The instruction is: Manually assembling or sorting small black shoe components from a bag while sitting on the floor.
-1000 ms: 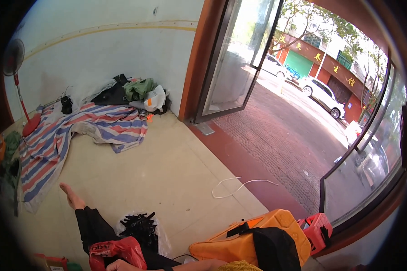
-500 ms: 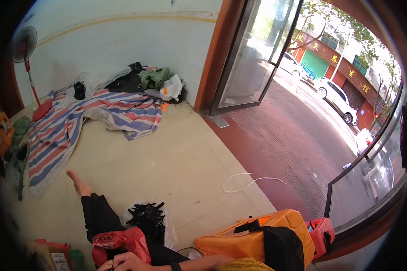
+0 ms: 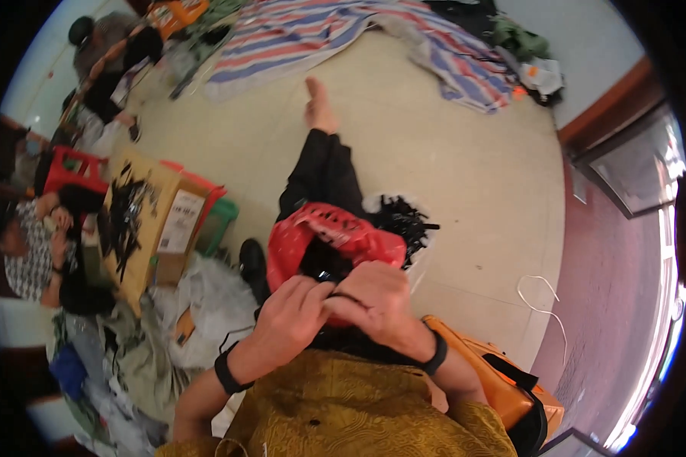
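Note:
My left hand (image 3: 291, 314) and my right hand (image 3: 377, 298) meet over my lap, fingers bent and pinched together. A thin dark line shows between them; what they hold is mostly hidden by the fingers. Just beyond them a red plastic bag (image 3: 282, 247) lies open on my lap, with dark, shiny things inside that I cannot make out. To the right of the bag, a clear plastic bag on the floor holds a pile of slim black pieces (image 3: 404, 225).
An orange case (image 3: 472, 365) stands at my right. On the left, a cardboard box (image 3: 149, 259) carries more black pieces (image 3: 126, 217); a person (image 3: 34, 247) sits behind it, another (image 3: 110, 68) farther off. A striped sheet (image 3: 282, 46) covers the far floor. A white cord (image 3: 537, 306) lies at right.
My view has swung down and left from the doorway. Both hands, the open red bag and the people at left now show; earlier, part of a hand showed at the lower edge.

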Tool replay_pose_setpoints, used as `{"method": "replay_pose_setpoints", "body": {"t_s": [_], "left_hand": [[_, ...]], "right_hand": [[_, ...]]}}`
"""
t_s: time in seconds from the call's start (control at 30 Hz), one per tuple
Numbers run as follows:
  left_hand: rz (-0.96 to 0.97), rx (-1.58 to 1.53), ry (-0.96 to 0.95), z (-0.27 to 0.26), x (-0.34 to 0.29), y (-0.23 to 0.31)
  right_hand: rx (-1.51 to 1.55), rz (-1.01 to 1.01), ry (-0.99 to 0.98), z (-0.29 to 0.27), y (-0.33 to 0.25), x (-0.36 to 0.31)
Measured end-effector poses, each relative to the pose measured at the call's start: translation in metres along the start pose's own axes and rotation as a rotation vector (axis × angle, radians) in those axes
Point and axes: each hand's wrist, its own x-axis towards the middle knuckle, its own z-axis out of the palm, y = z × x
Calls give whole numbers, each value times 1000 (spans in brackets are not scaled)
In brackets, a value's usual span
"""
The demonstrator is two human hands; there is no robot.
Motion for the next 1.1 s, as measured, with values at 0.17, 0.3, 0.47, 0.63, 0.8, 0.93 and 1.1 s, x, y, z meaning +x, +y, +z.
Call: {"method": "replay_pose_setpoints", "body": {"t_s": [0.17, 0.3, 0.47, 0.63, 0.8, 0.93, 1.1], "left_hand": [[-36, -66, 61, -2, -8, 1], [-96, -188, 6, -7, -7, 5], [-144, -246, -39, -8, -10, 4], [-140, -235, -93, -5, -15, 2], [45, -14, -120, -7, -12, 3], [81, 16, -156, -5, -18, 2], [176, -130, -105, -15, -15, 3]], "right_hand": [[330, 236, -186, -2, 2, -5], [507, 396, -216, -6, 0, -6], [535, 480, -252, -9, 7, -15], [301, 201, -342, -8, 6, -5], [333, 197, -521, -9, 7, 0], [497, 257, -623, -8, 12, -8], [799, 381, -740, -10, 11, -14]]}}
